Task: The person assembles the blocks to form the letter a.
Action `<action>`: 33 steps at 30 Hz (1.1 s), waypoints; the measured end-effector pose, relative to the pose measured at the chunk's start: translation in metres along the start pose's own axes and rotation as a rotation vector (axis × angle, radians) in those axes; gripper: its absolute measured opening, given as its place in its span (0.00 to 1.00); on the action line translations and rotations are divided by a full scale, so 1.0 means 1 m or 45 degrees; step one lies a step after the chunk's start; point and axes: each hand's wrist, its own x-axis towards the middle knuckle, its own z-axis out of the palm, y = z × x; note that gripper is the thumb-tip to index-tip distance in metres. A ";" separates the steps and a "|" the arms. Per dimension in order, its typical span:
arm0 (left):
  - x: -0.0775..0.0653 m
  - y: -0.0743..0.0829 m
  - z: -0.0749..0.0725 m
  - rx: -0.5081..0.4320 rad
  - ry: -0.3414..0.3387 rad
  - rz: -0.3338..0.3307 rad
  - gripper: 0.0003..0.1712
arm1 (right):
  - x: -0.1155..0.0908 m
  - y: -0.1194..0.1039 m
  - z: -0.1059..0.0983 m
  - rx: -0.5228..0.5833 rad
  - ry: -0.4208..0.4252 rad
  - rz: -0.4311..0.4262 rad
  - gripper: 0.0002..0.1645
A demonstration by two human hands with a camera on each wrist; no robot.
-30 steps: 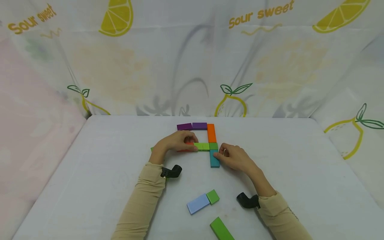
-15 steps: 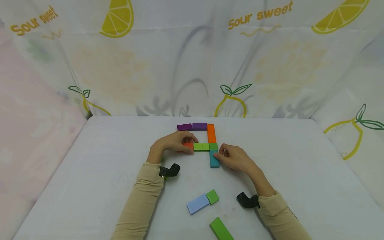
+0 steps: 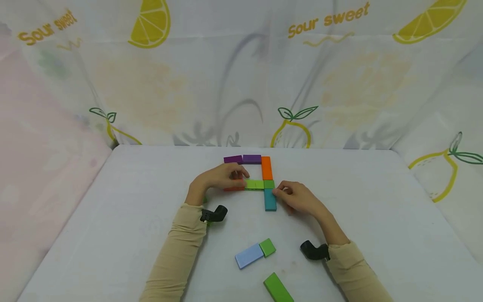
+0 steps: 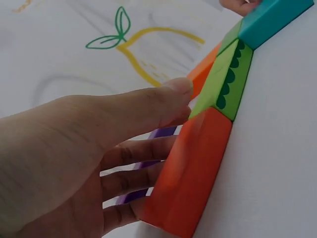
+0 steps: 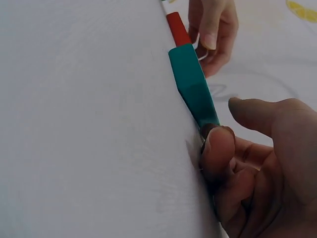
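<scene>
Here, the right hand (image 3: pixel 298 198) touches the teal block's (image 3: pixel 269 202) edge.

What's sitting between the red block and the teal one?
Between the red block and the teal block lie a light green block, then a small green block; the head and left wrist views show both.

Right hand (image 3: pixel 299 197) now less over teal block (image 3: pixel 270 201)
</scene>
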 end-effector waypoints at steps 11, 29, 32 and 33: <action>-0.023 0.017 -0.022 -0.028 0.200 -0.017 0.17 | 0.001 0.017 -0.007 0.380 -0.078 -0.148 0.14; -0.100 -0.046 -0.003 0.050 0.851 -0.098 0.11 | -0.001 0.022 -0.007 0.363 -0.088 -0.214 0.13; -0.106 -0.049 0.001 0.046 0.844 -0.090 0.11 | -0.001 0.021 -0.007 0.362 -0.079 -0.218 0.12; -0.108 -0.050 0.003 0.049 0.835 -0.079 0.12 | -0.001 0.021 -0.007 0.362 -0.077 -0.219 0.13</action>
